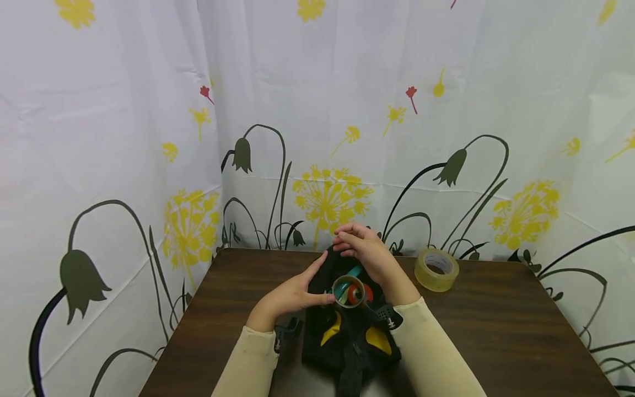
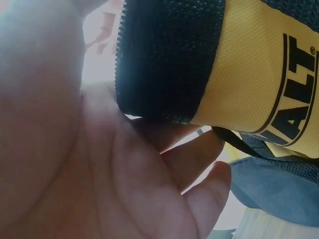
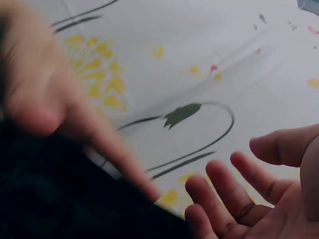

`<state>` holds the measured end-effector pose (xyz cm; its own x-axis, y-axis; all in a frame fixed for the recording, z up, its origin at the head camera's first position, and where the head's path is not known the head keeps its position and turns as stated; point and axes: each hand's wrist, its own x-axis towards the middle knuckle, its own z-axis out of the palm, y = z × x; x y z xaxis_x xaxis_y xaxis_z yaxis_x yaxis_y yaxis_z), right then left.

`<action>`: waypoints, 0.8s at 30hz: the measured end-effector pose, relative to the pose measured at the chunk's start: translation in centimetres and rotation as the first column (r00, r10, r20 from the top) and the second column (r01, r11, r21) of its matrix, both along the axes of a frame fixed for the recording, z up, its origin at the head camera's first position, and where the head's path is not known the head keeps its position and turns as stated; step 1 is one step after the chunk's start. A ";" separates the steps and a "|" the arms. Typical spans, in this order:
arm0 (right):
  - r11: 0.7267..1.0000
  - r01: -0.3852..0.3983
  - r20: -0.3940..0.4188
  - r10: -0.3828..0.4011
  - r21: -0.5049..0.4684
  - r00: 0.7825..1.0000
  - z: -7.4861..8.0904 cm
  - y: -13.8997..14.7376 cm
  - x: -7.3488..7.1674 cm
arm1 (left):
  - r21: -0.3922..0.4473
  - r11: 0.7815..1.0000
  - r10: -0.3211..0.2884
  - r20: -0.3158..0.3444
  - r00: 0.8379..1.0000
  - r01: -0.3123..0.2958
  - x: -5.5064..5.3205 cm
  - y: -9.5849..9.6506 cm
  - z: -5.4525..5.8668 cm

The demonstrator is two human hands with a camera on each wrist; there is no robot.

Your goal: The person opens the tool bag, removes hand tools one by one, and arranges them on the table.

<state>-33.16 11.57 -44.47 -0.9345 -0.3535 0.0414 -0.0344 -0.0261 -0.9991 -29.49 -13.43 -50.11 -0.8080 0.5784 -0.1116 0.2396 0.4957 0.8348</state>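
Note:
A black and yellow tool bag [image 1: 324,350] with a zipper edge sits on the table in front of me, unzipped at the top. My left hand [image 1: 292,295] rests along its left side, fingers extended against the fabric and thumb pointing over the opening. In the left wrist view, the bag's yellow panel [image 2: 259,74] shows dark lettering beside my palm. My right hand [image 1: 369,253] hovers over the bag's far right part, fingers loosely bent with nothing between them. A round ring-shaped roll [image 1: 335,284], a teal item [image 1: 355,271] and a red item [image 1: 368,292] show in the opening.
A roll of clear yellowish tape [image 1: 436,270] lies on the brown wooden table [image 1: 476,320], right of the bag near the back edge. Behind the table hangs a white curtain [image 1: 278,82] with flower prints.

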 end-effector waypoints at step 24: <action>0.953 0.099 0.020 -0.109 0.287 0.994 -7.9 -0.4 -0.8 | 0.001 1.000 -0.008 0.003 1.000 0.008 0.0 -0.3 0.0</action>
